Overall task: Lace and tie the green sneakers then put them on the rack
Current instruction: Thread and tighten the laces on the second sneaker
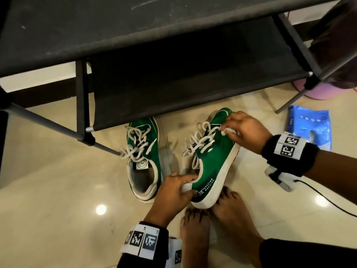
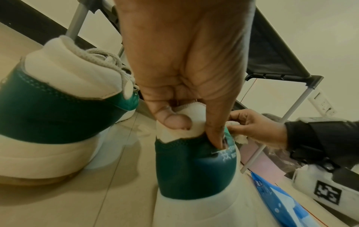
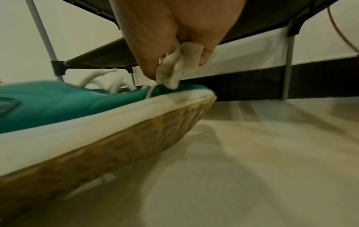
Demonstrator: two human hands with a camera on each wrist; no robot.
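Observation:
Two green sneakers with white soles and loose white laces lie on the floor in front of the black rack (image 1: 173,74). The left sneaker (image 1: 143,159) (image 2: 58,115) stands flat, untouched. The right sneaker (image 1: 214,159) (image 2: 190,169) (image 3: 68,104) is tipped onto its side edge. My left hand (image 1: 173,188) (image 2: 196,130) grips its heel collar, thumb inside. My right hand (image 1: 245,130) (image 3: 174,61) pinches a crumpled white wipe (image 1: 229,130) (image 3: 174,69) (image 2: 240,138) against the green upper near the toe. Its laces (image 1: 201,138) hang untied.
A blue wipes pack (image 1: 309,128) (image 2: 276,196) lies on the floor to the right, a pink object (image 1: 324,91) behind it. My bare feet (image 1: 212,225) sit just below the held sneaker. Grey rack legs (image 1: 48,120) slant down at left and right.

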